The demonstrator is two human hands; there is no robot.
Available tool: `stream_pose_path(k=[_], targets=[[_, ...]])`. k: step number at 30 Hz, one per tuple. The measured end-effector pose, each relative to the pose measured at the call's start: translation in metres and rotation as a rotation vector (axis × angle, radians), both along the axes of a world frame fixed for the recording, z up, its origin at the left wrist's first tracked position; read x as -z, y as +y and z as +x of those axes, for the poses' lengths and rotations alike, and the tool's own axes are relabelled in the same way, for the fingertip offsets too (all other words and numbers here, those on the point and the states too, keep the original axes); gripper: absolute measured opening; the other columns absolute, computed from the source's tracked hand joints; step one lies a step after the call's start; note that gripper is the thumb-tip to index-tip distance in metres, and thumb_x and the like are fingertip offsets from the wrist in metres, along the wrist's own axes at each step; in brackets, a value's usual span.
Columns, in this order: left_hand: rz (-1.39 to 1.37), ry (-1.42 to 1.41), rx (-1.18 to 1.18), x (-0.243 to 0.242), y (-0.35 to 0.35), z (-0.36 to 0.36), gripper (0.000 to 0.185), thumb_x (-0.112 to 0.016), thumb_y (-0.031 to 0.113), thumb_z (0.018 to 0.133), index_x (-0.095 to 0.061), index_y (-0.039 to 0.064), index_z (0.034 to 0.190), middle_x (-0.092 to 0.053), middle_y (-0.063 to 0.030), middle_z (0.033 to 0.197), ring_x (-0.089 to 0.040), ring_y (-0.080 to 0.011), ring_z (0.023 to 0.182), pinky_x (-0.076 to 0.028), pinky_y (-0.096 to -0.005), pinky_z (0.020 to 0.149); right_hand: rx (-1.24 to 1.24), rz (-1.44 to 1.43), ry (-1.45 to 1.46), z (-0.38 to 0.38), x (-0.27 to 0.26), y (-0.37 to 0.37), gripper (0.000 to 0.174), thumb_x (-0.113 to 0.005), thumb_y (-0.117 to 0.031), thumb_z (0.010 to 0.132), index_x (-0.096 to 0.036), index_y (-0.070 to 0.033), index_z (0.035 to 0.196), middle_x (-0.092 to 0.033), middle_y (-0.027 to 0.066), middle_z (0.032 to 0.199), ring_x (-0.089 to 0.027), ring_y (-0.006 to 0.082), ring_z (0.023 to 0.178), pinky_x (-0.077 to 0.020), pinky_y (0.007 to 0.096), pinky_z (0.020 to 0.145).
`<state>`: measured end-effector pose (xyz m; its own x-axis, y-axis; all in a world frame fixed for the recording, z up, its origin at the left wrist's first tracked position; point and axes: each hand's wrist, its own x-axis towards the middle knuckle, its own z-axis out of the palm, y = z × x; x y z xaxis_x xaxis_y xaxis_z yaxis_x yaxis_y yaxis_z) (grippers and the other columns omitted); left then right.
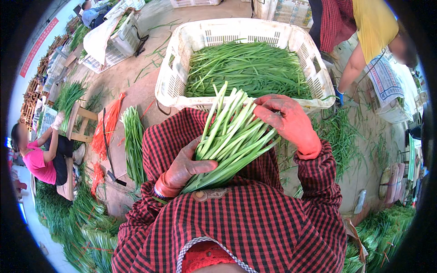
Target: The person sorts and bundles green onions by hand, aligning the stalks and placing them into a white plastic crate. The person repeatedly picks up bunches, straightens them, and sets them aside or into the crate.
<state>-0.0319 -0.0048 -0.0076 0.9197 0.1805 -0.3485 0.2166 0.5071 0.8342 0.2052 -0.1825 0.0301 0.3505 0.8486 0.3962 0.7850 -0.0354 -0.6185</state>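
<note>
A loose bunch of garlic chives point(228, 140) lies slantwise above my lap, pale stalk ends pointing up and away, green leaves towards my waist. My left hand point(186, 163), in a reddish rubber glove, holds the bunch from the left with the thumb across it. Gloved in the same red rubber, my right hand point(286, 119) has its bent fingers on the stalks at the upper right of the bunch. Just beyond, a white plastic crate point(244, 29) holds a thick layer of green chives point(245, 70). A neat bunch of chives point(133, 146) lies left of my knee.
Orange plastic ties point(107, 126) and a black-handled tool point(116, 179) lie left on a board. Heaped chives point(85, 225) fill the lower left. A seated person in pink point(42, 160) works beside a wooden stool point(82, 123); another in yellow point(372, 27) bends at right. Loose leaves point(341, 140) litter the floor.
</note>
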Motion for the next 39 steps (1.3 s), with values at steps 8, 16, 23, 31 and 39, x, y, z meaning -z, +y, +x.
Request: stream_pose_path(k=[8,16,23,31,39], targets=[[-0.016,0.001,-0.022,0.004,0.002,0.000,0.092,-0.088,0.018,0.076,-0.038,-0.001,0.151,-0.059,-0.0110,0.139,-0.058,-0.0220,0.126,-0.045,-0.0369,0.108,0.062,0.059,0.396,-0.009,0.023,0.008,0.018,-0.071,-0.019,0.089,-0.079,-0.004,0.095,-0.072,0.0106,0.109,-0.066,0.0206,0.099,-0.0513,0.0315,0.087],[-0.027,0.026,-0.008,0.003,0.004,0.000,0.095,-0.090,0.019,0.073,-0.039,0.000,0.151,-0.060,-0.0105,0.137,-0.058,-0.0222,0.125,-0.044,-0.0368,0.109,0.342,0.436,0.669,0.027,-0.014,-0.013,0.028,-0.066,-0.029,0.097,-0.077,-0.003,0.094,-0.072,0.0100,0.111,-0.065,0.0159,0.100,-0.0509,0.0307,0.090],[0.068,-0.023,0.003,0.004,-0.001,0.004,0.097,-0.092,0.020,0.072,-0.039,0.001,0.151,-0.061,-0.0098,0.137,-0.057,-0.0213,0.126,-0.044,-0.0364,0.110,0.005,-0.046,0.263,0.005,0.003,0.003,0.030,-0.074,-0.030,0.090,-0.076,-0.001,0.096,-0.072,0.0115,0.113,-0.068,0.0232,0.099,-0.0524,0.0338,0.089],[-0.055,-0.029,0.012,-0.006,0.004,0.001,0.084,-0.084,0.006,0.080,-0.039,0.001,0.151,-0.060,-0.0095,0.137,-0.057,-0.0190,0.126,-0.044,-0.0354,0.109,0.076,0.121,0.152,-0.010,-0.001,0.010,0.017,-0.071,-0.019,0.091,-0.077,-0.003,0.088,-0.073,0.0099,0.108,-0.068,0.0194,0.095,-0.0522,0.0313,0.085],[0.004,-0.030,0.024,0.001,0.003,0.005,0.096,-0.092,0.019,0.072,-0.040,0.000,0.150,-0.060,-0.0101,0.138,-0.057,-0.0203,0.126,-0.042,-0.0357,0.110,-0.235,0.947,1.175,0.125,-0.023,-0.088,0.031,-0.057,-0.021,0.103,-0.060,0.002,0.124,-0.062,0.0177,0.123,-0.066,0.0210,0.089,-0.0578,0.0361,0.081]])
